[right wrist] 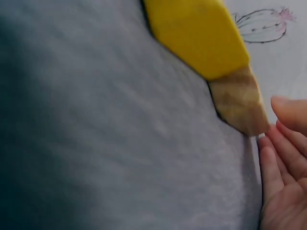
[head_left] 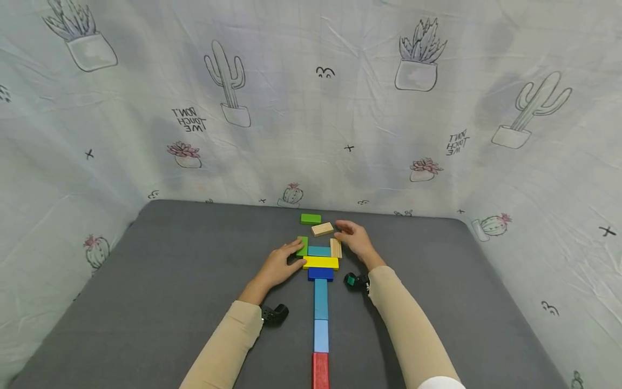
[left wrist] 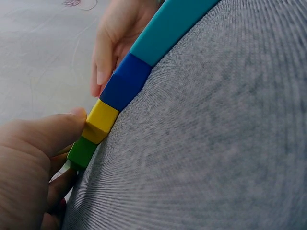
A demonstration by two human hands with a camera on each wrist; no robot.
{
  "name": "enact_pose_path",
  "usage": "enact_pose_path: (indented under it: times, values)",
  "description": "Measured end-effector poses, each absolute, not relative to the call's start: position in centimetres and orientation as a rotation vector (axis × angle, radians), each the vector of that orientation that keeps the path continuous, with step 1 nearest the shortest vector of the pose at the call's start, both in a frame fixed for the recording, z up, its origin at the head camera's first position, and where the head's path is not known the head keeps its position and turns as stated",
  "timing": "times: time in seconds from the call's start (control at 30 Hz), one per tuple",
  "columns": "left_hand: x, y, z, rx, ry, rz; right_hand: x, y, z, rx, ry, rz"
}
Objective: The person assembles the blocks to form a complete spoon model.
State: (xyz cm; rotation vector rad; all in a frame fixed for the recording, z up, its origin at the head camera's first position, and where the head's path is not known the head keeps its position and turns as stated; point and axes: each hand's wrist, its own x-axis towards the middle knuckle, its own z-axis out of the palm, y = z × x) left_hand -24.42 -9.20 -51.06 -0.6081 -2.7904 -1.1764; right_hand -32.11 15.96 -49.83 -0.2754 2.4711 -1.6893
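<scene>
My left hand (head_left: 276, 268) rests at the left of the block layout. Its thumb touches the end of a yellow block (head_left: 322, 262), and its fingers reach along a green block (head_left: 303, 247). On the other side, my right hand (head_left: 358, 241) is beside an upright-lying wooden block (head_left: 336, 248), fingertips by its far end and thumb apart from it. Between the green and wooden blocks lies a teal block (head_left: 319, 251). Below the yellow one sits a dark blue block (left wrist: 125, 82), then a long teal block (left wrist: 168, 31). The right wrist view is blurred.
A loose green block (head_left: 311, 219) and a loose wooden block (head_left: 322, 229) lie at the back, near the patterned curtain (head_left: 330, 178). A light blue block (head_left: 321, 336) and a red block (head_left: 320, 371) extend the row toward me on the grey table (head_left: 184, 292).
</scene>
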Motion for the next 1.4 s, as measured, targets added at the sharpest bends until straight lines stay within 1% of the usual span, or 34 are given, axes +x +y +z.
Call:
enact_pose_path:
  times: [0.4,0.63,0.77,0.97,1.4]
  values:
    - [-24.0,-8.8,-51.4,-0.592,-2.775,-1.196,-33.9,15.8,-48.9,-0.318,2.509,-1.370]
    - [-24.0,-8.9,-51.4,-0.575,-2.780,-1.198,-34.3,15.3,-48.7,-0.423,2.628,-1.159]
    - [-24.0,-8.9,-51.3,-0.575,-2.779,-1.190,-34.3,15.0,-49.0,-0.420,2.692,-1.119]
    - [-24.1,-8.9,-51.3,-0.566,-2.783,-1.192,-34.3,14.8,-49.4,-0.309,2.694,-1.227]
    - [-24.2,-9.0,-51.2,-0.572,-2.780,-1.177,-33.5,15.2,-49.2,-0.136,2.396,-1.756]
